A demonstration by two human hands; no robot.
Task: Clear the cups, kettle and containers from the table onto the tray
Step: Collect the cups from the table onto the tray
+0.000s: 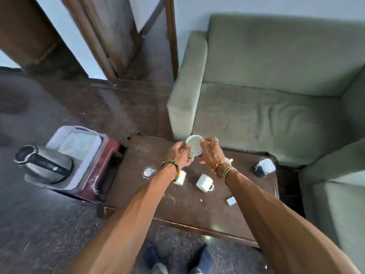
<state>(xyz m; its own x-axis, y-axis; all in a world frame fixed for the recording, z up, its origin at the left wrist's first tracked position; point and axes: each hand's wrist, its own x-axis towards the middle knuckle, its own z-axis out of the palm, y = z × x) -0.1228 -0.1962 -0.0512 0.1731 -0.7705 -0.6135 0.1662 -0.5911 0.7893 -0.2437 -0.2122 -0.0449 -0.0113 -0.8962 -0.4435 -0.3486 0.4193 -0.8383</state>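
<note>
1. Both forearms are stretching up from the lower frame over the table (177, 204).
2. At frame centre the left hand (180, 155) and right hand (210, 153) are pinching a white cup (194, 144) between them, fingers curled on its rim and sides.
3. At left-centre the tray (57, 138), bearing the kettle (44, 165), is sitting nearer the left hand, so the cup is likely heading leftward.

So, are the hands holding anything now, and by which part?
Both hold the white round ceramic cup: the left hand grips its left side, the right hand pinches its right rim.
</note>
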